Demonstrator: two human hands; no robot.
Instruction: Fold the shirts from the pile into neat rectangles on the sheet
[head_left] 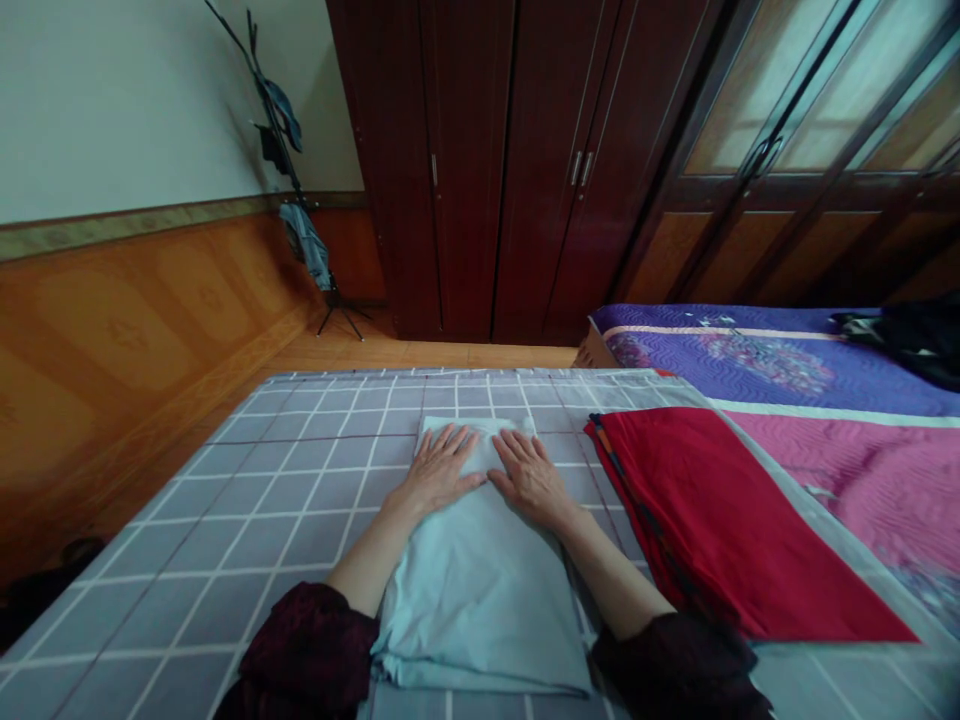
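Two bare hands showed in the head view, both open. Your left hand (439, 470) and your right hand (531, 480) lay palms down on the far end of a folded pale blue cloth (480, 600), gripping nothing, fingertips just apart. The cloth sat near the middle of a grey checked bed cover (225, 530), toward its near edge. A folded red cloth (720, 520) lay near your right hand, along the cover's right edge. Past that edge spread a purple and pink quilt (780, 380). Beyond the cover's far edge stood a dark wooden wardrobe (465, 170).
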